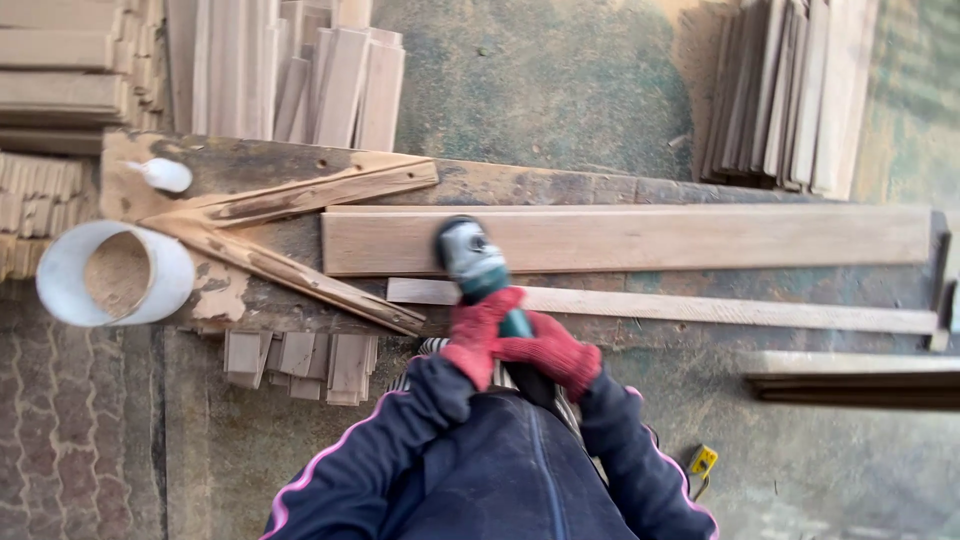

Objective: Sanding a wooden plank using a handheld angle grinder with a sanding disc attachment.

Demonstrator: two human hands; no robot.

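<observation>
Both my hands wear red gloves and hold a green and grey angle grinder point(472, 262). My left hand point(476, 333) grips its body just behind the head. My right hand point(551, 351) grips the rear of the handle. The grinder's head rests on the left part of a long wide wooden plank point(680, 238) that lies across a worn workbench point(250, 165). A narrower wooden strip point(720, 308) lies just in front of the plank.
A white bucket point(70, 300) with sawdust stands at the bench's left end, by a white bottle point(163, 175). Stacks of wooden slats point(300, 70) lean behind, more slats point(785, 95) at the right. Small wood blocks point(300, 355) lie below the bench. A yellow plug point(703, 461) is on the floor.
</observation>
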